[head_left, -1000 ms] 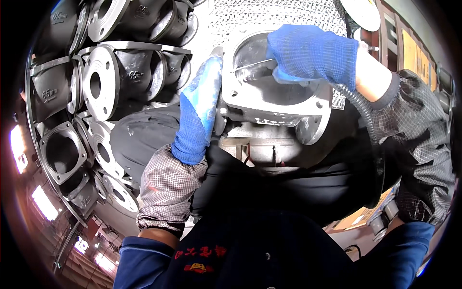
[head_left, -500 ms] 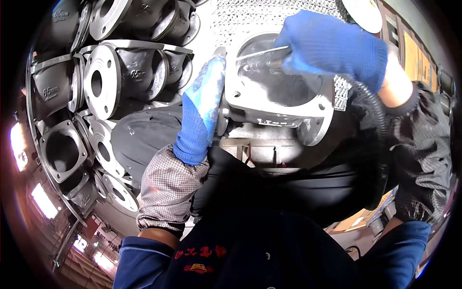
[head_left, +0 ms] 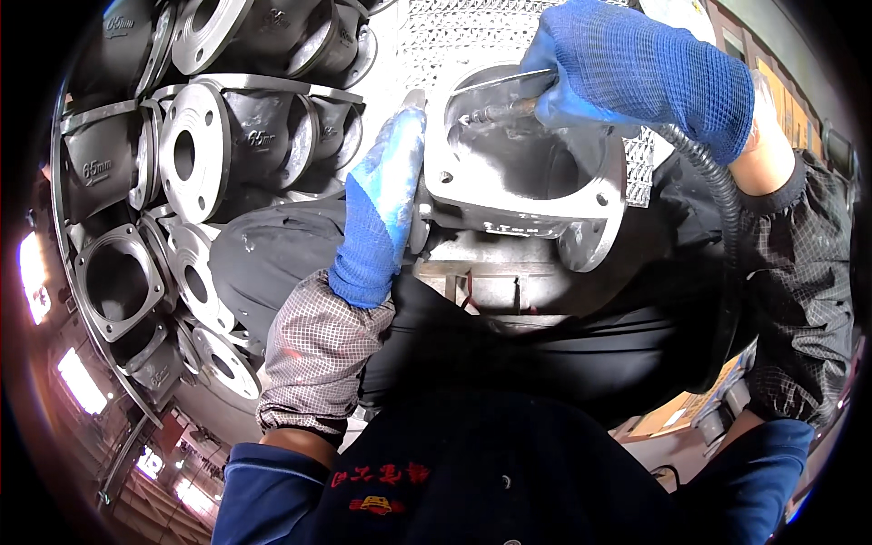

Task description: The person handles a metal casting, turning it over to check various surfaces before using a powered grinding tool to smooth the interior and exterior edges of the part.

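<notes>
Pipe fitting [head_left: 509, 203] has a tool [head_left: 495, 113] apparently inside its mouth; my right grip [head_left: 627, 73] clasps that tool; my left grip [head_left: 381, 195], I can't tell.

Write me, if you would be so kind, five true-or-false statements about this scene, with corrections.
1. The left hand and the right hand both wear blue gloves. True.
2. The right hand is empty. False: it holds a tool whose tip shows at the opening of the nearest flanged casting.
3. That casting's square flange has no holes. False: bolt holes show near its corners.
4. A ribbed hose curves down from the right hand. True.
5. Other castings are piled on the person's right. False: they are on the left.
</notes>
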Motion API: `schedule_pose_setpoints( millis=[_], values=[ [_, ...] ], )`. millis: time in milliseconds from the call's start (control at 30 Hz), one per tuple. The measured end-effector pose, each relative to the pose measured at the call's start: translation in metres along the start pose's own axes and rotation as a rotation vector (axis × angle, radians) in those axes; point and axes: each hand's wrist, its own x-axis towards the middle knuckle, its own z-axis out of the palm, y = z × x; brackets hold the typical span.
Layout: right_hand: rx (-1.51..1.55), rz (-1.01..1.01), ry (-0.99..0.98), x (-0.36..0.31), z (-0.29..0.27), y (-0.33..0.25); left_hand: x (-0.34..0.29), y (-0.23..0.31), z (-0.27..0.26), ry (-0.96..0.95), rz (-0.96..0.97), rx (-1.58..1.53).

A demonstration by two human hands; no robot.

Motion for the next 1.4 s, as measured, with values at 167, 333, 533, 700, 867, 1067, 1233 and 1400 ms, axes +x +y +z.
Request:
schedule_pose_setpoints(
  millis=[167,333,533,700,867,1067,1233,1400],
  values=[
    [1.058,-0.061,0.120,0.005,0.023,0.031,0.001,0.000,-0.001,-0.006,0.000,-0.080],
    [-0.435,0.273,0.030,0.030,0.028,-0.022,-0.004,-0.004,0.001,-0.024,0.033,0.019],
    [-0.469,0.312,0.049,0.031,0.030,-0.030,-0.004,-0.006,-0.005,-0.005,0.212,0.126],
    [-0.528,0.207,0.185,0.030,0.043,-0.026,-0.005,-0.002,-0.002,0.003,0.138,0.052],
    [-0.471,0.365,0.038,0.027,0.043,-0.027,0.000,-0.001,-0.002,0.012,0.212,0.119],
    [0.026,0.512,0.328,-0.048,0.021,-0.034,-0.002,0.001,0.003,0.017,0.084,-0.062],
    [0.405,0.488,0.993,-0.082,0.075,-0.029,-0.003,0.010,0.002,0.053,-0.366,-0.650],
    [0.592,0.669,1.173,-0.060,0.153,-0.005,0.000,0.014,0.000,0.048,-0.380,-0.673]
  ],
)
